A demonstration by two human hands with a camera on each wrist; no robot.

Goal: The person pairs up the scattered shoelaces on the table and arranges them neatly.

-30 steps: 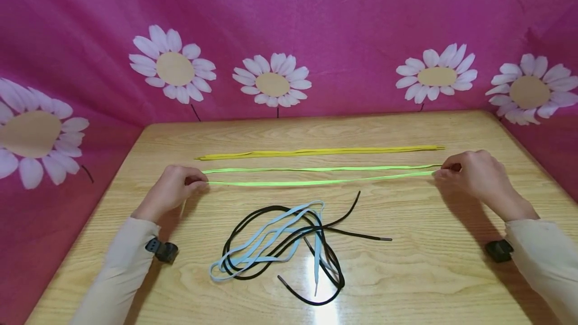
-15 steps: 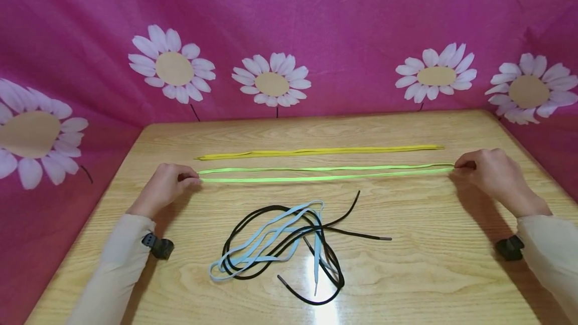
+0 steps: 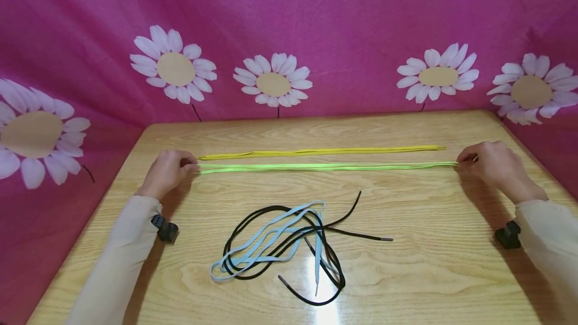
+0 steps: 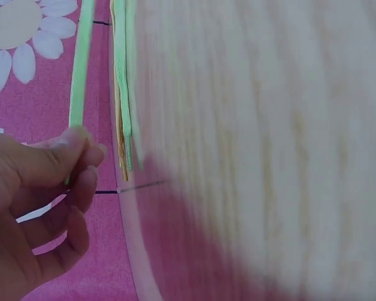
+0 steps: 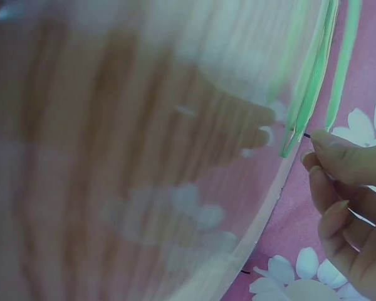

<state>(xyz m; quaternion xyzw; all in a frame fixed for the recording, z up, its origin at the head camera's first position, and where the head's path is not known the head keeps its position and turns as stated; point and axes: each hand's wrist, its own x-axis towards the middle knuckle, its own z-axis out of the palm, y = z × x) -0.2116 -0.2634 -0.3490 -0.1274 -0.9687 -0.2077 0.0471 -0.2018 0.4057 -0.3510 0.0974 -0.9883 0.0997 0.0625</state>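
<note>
A bright green flat shoelace (image 3: 280, 166) stretches across the table, its two strands close together, just in front of a yellow shoelace (image 3: 361, 150). My left hand (image 3: 168, 172) pinches one strand's end between thumb and fingers. In the left wrist view, that strand (image 4: 80, 75) is raised, while another green end lies beside the yellow lace's tip. At the opposite end, my right hand (image 3: 494, 168) pinches the raised strand (image 5: 344, 63); the other green length rests on the table, folded at its end in the right wrist view.
Nearer on the wooden table (image 3: 429, 275), a black round lace (image 3: 361, 234) and a light blue flat lace (image 3: 318, 255) lie in a loose tangle. Behind the table hangs a pink cloth (image 3: 343, 29) with daisies. Each wrist carries a small black camera (image 3: 168, 230).
Both hands have drawn apart, pulling the green lace straighter. The nearer strand has moved back toward the yellow lace and now lies close along the other strand.
</note>
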